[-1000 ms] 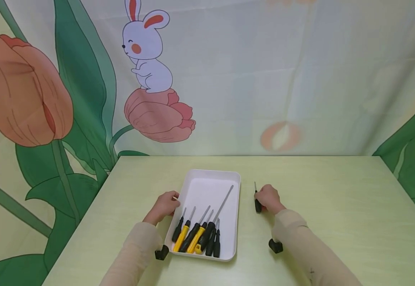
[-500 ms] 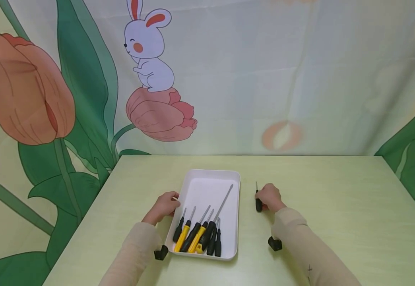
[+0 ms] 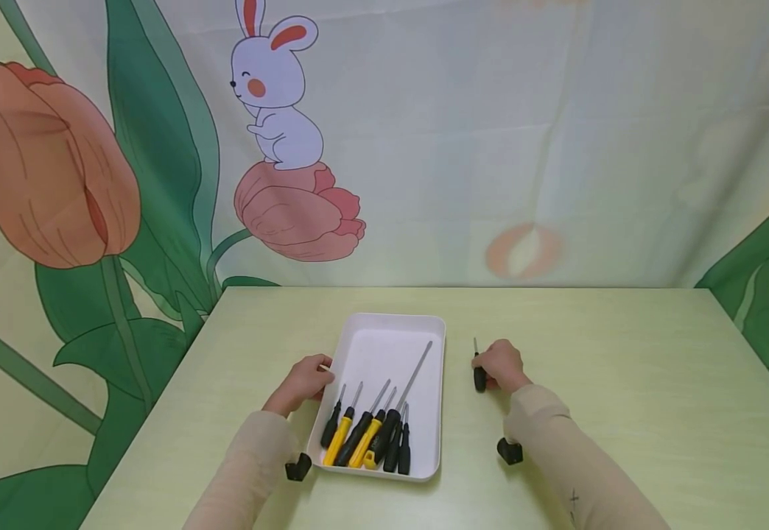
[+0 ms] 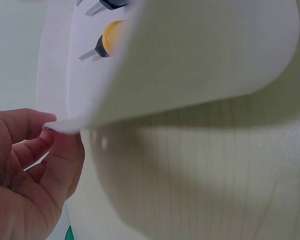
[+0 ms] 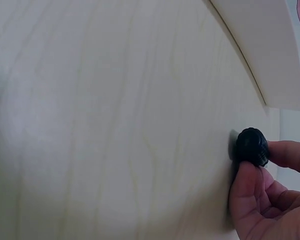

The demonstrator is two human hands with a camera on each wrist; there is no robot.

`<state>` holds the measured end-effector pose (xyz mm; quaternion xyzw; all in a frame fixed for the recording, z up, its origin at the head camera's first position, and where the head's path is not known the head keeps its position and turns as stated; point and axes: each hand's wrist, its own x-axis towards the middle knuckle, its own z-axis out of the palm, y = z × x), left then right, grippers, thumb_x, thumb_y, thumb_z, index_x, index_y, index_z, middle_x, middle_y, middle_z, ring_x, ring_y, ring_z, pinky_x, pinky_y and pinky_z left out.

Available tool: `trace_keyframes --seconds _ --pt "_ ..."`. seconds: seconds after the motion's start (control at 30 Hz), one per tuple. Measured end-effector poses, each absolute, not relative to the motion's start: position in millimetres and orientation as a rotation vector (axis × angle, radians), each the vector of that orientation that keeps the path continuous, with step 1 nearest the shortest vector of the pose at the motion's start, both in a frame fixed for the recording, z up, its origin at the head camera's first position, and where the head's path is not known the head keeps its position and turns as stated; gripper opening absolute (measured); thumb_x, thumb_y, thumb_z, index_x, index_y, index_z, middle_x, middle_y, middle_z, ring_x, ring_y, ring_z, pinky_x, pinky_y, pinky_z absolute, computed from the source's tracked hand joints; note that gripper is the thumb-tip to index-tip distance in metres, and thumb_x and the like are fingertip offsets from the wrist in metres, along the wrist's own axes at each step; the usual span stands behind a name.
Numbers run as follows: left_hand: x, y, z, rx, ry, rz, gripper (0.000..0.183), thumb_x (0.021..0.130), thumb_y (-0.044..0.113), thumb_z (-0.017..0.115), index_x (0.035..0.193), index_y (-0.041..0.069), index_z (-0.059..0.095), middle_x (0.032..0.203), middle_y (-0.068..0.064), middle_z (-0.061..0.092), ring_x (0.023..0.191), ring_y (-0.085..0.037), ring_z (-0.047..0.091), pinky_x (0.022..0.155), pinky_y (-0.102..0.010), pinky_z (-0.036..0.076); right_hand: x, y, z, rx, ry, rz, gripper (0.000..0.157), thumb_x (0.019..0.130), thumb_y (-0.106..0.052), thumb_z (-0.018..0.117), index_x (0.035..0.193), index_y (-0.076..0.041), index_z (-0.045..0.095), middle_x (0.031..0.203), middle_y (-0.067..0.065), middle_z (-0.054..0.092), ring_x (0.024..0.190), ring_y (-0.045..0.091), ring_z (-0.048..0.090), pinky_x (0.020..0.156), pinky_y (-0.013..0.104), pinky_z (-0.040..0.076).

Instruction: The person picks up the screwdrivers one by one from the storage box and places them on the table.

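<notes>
A white tray holds several screwdrivers with black or yellow handles, lying side by side in its near half. My left hand pinches the tray's left rim between thumb and fingers, which the left wrist view shows closely. To the right of the tray, my right hand pinches a small black screwdriver, its thin shaft pointing away from me. The handle's round butt end sits between thumb and fingers in the right wrist view, at the tabletop or just above it; I cannot tell which.
A pale wood-grained table carries everything. Behind it hangs a printed cloth with tulips and a rabbit. Inside the tray, one long-shafted screwdriver reaches toward the far right corner.
Both hands keep their grips, and the tray and screwdrivers stay in place. The whole head view shifts very slightly; little else differs.
</notes>
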<state>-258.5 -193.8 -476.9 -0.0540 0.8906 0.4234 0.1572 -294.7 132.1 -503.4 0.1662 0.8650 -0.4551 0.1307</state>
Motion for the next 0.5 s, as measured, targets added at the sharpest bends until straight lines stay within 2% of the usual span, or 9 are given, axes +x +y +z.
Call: trace_keyframes --seconds 0.5 --pt "-258.7 -194.4 -477.7 -0.158 2.543 1.237 0.026 0.085 0.006 0.047 0.109 -0.004 0.051 0.096 -0.017 0.059 0.063 -0.017 0.054 0.057 -0.03 0.049 -295.0 133.3 -505.6 0.48 2.497 -1.364 0.019 0.069 -0.014 0.063 0.075 -0.002 0.05 0.066 0.007 0.051 0.044 0.014 0.049 0.042 0.025 0.045"
